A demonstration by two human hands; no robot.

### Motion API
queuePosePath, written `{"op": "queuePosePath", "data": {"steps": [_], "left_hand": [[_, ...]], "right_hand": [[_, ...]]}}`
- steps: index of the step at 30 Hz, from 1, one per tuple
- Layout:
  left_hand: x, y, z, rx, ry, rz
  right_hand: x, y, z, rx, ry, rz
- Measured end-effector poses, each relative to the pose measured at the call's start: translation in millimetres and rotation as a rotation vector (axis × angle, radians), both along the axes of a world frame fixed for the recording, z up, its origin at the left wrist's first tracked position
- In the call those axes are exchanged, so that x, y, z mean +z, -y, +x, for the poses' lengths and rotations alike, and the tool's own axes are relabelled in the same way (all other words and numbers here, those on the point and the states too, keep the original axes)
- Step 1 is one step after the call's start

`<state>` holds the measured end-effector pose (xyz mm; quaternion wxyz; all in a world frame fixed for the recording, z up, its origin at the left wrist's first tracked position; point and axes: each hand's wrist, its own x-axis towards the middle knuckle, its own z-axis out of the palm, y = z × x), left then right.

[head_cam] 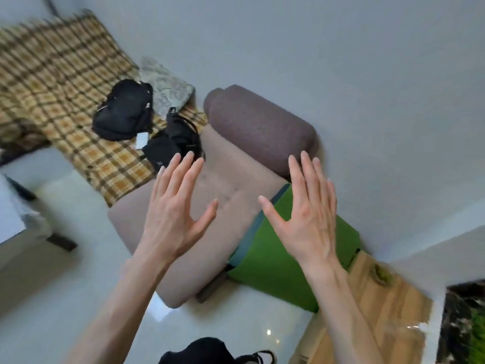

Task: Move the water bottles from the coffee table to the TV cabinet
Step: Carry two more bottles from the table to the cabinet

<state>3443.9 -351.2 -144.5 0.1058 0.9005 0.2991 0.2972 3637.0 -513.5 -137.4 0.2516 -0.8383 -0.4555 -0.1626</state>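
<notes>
Both my hands are raised in front of me with fingers straight and spread, holding nothing. My left hand hovers over the brown sofa seat. My right hand is over a green mat at the sofa's end. No water bottle is in view. A corner of a light table shows at the left edge. The view is tilted and blurred.
A checked blanket covers the sofa's far part, with two black bags and a patterned cushion on it. A brown bolster lies against the wall. A wooden surface is at lower right. Glossy white floor lies below.
</notes>
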Motion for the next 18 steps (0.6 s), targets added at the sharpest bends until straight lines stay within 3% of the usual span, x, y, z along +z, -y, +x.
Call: {"op": "queuePosePath", "data": {"steps": [10,18], "left_hand": [[-4,-79,-242,0.43,-0.024,-0.021],[-13,-105,-383,0.702,-0.037,-0.013]], "right_hand": [[0,-166,-196,0.385,0.008,-0.064],[5,-252,-312,0.603,0.048,-0.111]]}}
